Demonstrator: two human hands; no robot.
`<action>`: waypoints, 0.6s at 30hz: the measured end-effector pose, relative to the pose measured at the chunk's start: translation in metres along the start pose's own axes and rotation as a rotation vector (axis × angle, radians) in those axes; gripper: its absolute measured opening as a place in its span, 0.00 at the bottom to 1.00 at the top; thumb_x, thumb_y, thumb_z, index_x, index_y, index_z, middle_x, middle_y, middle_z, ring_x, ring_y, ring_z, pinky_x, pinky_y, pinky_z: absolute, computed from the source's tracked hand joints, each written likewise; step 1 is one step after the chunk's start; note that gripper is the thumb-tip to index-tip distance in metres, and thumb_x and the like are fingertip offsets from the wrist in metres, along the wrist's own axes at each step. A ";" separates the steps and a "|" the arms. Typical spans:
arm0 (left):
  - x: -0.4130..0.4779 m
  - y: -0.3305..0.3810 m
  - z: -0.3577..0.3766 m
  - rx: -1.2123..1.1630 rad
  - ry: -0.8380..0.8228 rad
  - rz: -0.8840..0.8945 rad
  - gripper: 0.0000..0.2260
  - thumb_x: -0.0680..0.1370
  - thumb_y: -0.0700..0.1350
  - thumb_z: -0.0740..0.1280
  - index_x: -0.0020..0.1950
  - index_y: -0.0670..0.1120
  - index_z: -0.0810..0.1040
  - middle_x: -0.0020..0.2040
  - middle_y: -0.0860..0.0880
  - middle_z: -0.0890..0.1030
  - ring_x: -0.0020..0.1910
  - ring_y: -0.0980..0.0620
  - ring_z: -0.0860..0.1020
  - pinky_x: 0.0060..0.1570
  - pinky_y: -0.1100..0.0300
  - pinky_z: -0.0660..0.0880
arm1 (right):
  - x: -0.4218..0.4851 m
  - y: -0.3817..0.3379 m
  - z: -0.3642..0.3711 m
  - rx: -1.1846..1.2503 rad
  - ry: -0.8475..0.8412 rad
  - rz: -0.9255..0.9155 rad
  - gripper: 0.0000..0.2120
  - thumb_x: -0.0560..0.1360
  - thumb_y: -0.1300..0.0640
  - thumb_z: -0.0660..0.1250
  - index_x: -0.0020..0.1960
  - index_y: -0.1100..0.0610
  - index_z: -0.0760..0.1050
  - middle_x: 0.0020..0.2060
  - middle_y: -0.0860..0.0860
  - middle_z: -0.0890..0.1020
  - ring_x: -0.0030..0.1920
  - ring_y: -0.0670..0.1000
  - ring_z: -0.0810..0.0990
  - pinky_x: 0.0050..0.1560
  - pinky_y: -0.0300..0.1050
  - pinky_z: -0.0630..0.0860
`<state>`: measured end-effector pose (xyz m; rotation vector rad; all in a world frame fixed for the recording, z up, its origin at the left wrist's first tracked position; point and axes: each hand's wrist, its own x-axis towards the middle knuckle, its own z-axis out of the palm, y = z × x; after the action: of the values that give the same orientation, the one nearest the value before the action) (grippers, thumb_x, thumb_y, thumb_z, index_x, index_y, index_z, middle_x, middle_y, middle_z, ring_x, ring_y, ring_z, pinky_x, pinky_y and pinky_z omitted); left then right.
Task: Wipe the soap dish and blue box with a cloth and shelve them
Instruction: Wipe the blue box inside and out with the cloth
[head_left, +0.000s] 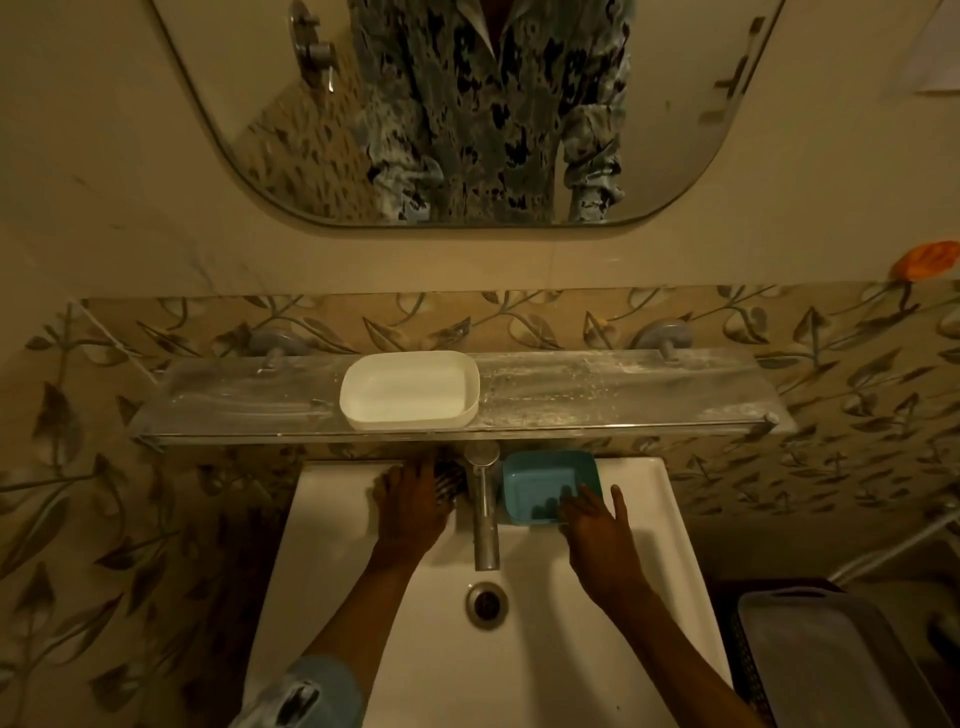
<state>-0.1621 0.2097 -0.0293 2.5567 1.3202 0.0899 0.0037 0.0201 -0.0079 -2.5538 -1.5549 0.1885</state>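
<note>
The white soap dish (409, 389) sits upright on the glass shelf (623, 395), near its middle. The blue box (540, 478) rests on the sink's back ledge, just right of the tap. My right hand (597, 530) covers the box's near right corner. Its fingers are hooked over the rim into the box, and its thumb is spread off to the right. Left of the tap, my left hand (410, 504) presses on a dark striped cloth (448, 483), which it mostly hides.
A chrome tap (485, 514) stands between my hands over the white sink (675, 597) and its drain (485, 603). The shelf overhangs the ledge closely. A mirror (260, 130) hangs above. A grey lidded basket (831, 660) stands at the lower right.
</note>
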 end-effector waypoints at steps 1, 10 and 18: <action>-0.002 -0.001 0.003 0.033 0.008 -0.017 0.31 0.71 0.54 0.70 0.72 0.48 0.64 0.68 0.44 0.70 0.67 0.42 0.67 0.66 0.45 0.64 | -0.002 0.000 -0.001 0.022 0.003 0.000 0.19 0.78 0.60 0.63 0.69 0.50 0.70 0.71 0.50 0.72 0.76 0.51 0.61 0.75 0.56 0.35; -0.048 -0.012 0.004 -0.158 0.065 -0.108 0.14 0.77 0.47 0.64 0.61 0.45 0.74 0.58 0.45 0.78 0.59 0.43 0.72 0.59 0.47 0.66 | -0.047 0.001 -0.017 0.673 0.164 0.218 0.03 0.79 0.56 0.64 0.49 0.53 0.76 0.47 0.51 0.82 0.50 0.52 0.81 0.39 0.41 0.82; -0.124 0.039 -0.055 -0.922 0.166 -0.093 0.15 0.80 0.44 0.62 0.67 0.48 0.71 0.57 0.51 0.76 0.54 0.58 0.76 0.50 0.66 0.75 | -0.081 -0.015 -0.048 1.179 -0.032 0.370 0.09 0.80 0.55 0.60 0.48 0.52 0.79 0.43 0.48 0.83 0.44 0.45 0.80 0.34 0.31 0.74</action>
<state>-0.2136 0.0988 0.0417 1.7219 1.0801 0.7194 -0.0377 -0.0481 0.0442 -1.7852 -0.5796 0.8734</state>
